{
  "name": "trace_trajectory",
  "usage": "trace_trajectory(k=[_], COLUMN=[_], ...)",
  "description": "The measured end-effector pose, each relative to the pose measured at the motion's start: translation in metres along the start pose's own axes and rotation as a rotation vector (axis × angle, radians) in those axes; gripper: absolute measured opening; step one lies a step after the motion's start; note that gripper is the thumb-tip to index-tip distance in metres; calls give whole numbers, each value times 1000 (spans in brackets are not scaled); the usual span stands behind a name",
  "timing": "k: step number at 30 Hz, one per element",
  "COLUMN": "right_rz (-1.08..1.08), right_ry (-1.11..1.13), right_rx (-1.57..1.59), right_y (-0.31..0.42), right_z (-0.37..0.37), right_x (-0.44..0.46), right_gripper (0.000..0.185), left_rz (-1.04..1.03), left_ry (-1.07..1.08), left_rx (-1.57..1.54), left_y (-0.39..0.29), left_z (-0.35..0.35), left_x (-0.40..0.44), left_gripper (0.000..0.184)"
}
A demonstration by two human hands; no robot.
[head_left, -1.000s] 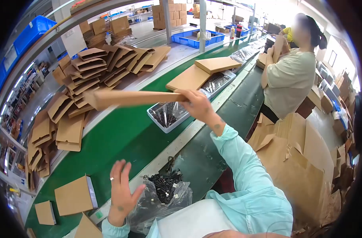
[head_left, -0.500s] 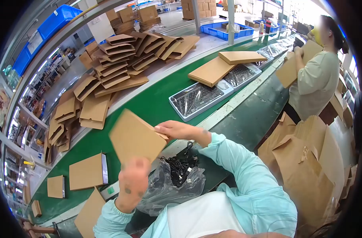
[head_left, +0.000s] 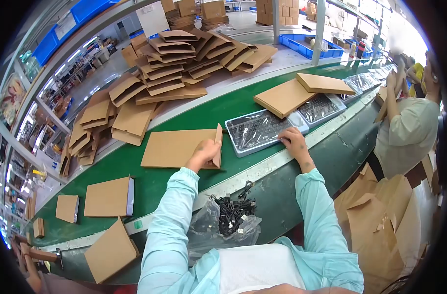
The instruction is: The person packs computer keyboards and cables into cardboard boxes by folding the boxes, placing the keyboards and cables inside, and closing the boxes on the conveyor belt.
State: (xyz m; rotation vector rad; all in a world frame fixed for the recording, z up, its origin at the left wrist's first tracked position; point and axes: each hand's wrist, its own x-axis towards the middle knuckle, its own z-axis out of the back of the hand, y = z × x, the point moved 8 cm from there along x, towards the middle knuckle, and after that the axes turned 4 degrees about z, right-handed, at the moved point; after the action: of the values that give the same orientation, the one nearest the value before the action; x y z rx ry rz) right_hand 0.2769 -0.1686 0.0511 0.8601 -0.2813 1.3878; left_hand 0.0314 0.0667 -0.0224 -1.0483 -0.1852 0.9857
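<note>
A flat brown cardboard box [head_left: 169, 146] lies on the green conveyor belt, its right end opened with the flap standing up. My left hand [head_left: 204, 152] is closed at that open end, fingers gripping the flap edge. Just right of the box is a black keyboard [head_left: 253, 130] in a pale blue tray under clear plastic. My right hand [head_left: 294, 141] has its fingers curled on the near right corner of this tray. Behind it a second wrapped keyboard [head_left: 321, 109] is partly covered by two closed cardboard boxes [head_left: 284, 97].
A large pile of folded cardboard boxes [head_left: 169, 63] stands beyond the belt. Black cables [head_left: 235, 215] sit in a plastic bag before me. More boxes [head_left: 109, 197] lie to the left. A co-worker [head_left: 405, 130] stands at the right, near large brown paper sacks [head_left: 375, 225].
The cardboard box went from being held in the air by both hands to lying on the belt, its end flap now raised. My right hand moved right to the keyboard tray.
</note>
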Motion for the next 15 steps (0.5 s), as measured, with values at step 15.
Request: trace_trajectory(k=[15], right_rz=[100], right_ry=[160], right_rx=[200], right_y=[30], right_z=[-22], right_x=[5], right_gripper=[12], left_rz=[-211], left_ry=[40], left_rx=[55], left_y=[10], left_z=[-9], left_x=[33], left_gripper=[51])
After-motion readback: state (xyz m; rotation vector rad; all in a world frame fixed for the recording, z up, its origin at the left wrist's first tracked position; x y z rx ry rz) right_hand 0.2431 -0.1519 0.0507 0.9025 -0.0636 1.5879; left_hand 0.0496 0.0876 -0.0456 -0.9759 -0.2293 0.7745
